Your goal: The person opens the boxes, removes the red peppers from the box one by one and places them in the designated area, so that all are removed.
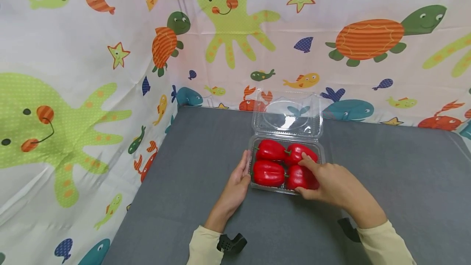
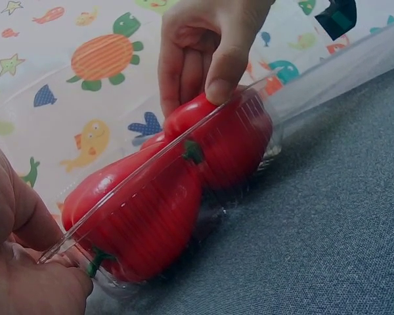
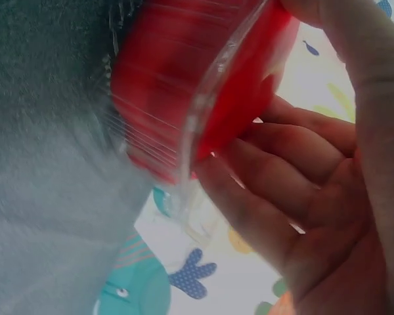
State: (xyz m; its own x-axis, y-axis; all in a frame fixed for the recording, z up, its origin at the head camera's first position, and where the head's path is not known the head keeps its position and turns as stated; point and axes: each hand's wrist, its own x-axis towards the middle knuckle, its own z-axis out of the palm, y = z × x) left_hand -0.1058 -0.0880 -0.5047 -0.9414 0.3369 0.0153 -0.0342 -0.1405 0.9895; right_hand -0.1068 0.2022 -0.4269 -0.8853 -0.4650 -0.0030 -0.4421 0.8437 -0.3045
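A clear plastic clamshell box [image 1: 270,190] holds several red bell peppers, lying on their sides in two rows. My left hand [image 1: 235,187] grips the box's left side, its thumb near the front corner and the fingers along the wall. Over the box's right side, my right hand [image 1: 336,183] holds the front right bell pepper [image 1: 299,177] between thumb and fingers. That pepper sits inside the box beside the front left bell pepper [image 1: 268,174]. Behind them lie the back left bell pepper [image 1: 270,149] and the back right bell pepper [image 1: 297,151], overlapped by my right fingertips.
The box's hinged lid [image 1: 287,120] stands raised at the back, towards the curtain [image 1: 228,81] printed with sea animals. Another side of this curtain hangs at the left. Grey cloth [image 1: 206,142] covers the table under the box.
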